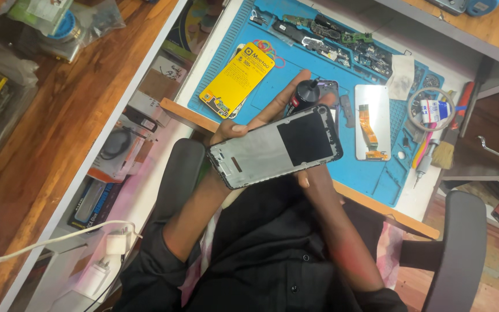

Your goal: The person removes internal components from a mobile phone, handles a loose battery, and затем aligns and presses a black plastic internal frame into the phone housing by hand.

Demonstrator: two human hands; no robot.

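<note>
Left hand (pixel 244 124): under the phone frame (pixel 275 146), fingers stretched out past its top edge toward 12 o'clock, thumb pressed on the left end — curled around it, not spread free.
Right hand (pixel 314 104): mostly hidden behind the frame; it is wrapped about a black glue tube (pixel 306 92) at the frame's 12 o'clock edge, and fingertips show under the frame's lower edge.
Phone frame: held in the air above the lap, tilted, inner side up — grey metal with a black square patch toward its right end.
Glue tube: nozzle hidden behind the frame's upper rim, so I cannot tell whether it touches.
Blue mat (pixel 261 86): on the bench beyond the hands; a yellow card (pixel 238 78) lies at 11 o'clock of the frame, a silver back panel with an orange flex cable (pixel 372 121) at 3 o'clock, loose circuit boards (pixel 342 43) at 1 o'clock.
Risk, glue: a hard squeeze could flood the rim and run onto the black patch.
Risk, grip: the frame rests on fingers only; a slip would drop it onto the lap or the bench edge.
Risk, reach: the small boards lie close enough for an elbow or the tube to knock them.
</note>
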